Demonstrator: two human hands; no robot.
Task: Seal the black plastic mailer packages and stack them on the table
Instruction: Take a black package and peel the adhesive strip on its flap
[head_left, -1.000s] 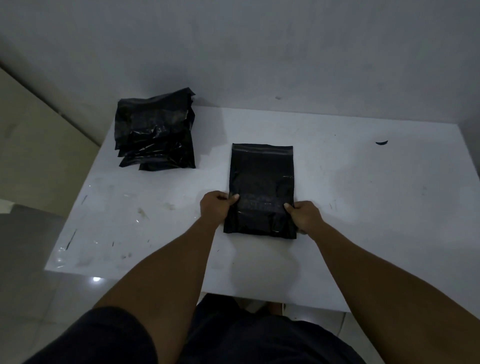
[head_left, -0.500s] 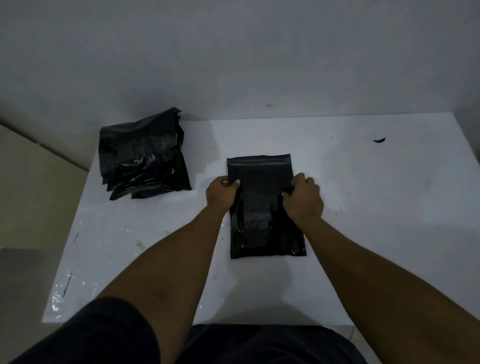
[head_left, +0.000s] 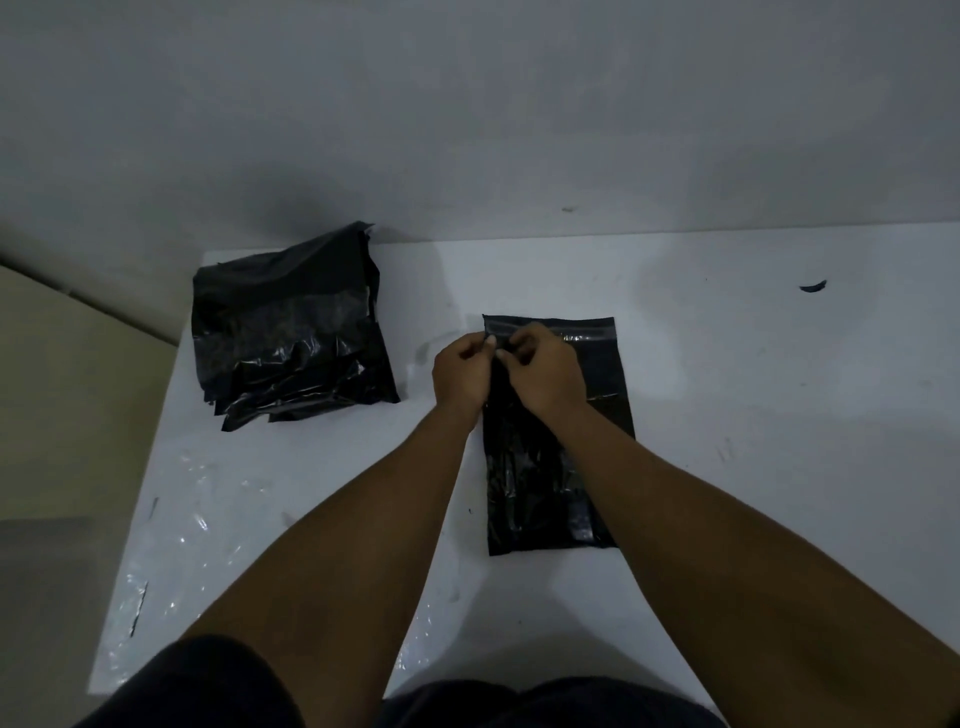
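Observation:
A black plastic mailer (head_left: 540, 483) lies flat on the white table (head_left: 753, 467), its flap end with a shiny adhesive strip (head_left: 587, 332) pointing away from me. My left hand (head_left: 460, 371) and my right hand (head_left: 545, 371) meet at the strip's left end, fingertips pinched together there. What exactly the fingers pinch is too small to tell. A stack of several black mailers (head_left: 285, 332) sits at the table's far left corner.
A grey wall rises right behind the table. A small dark scrap (head_left: 813, 286) lies at the far right. Clear plastic bits (head_left: 171, 540) glint near the table's left edge, beyond which is the floor.
Both hands slid from the mailer's near sides up to its far end and came together at the strip's left corner. The view shifted, so the table sits lower in frame.

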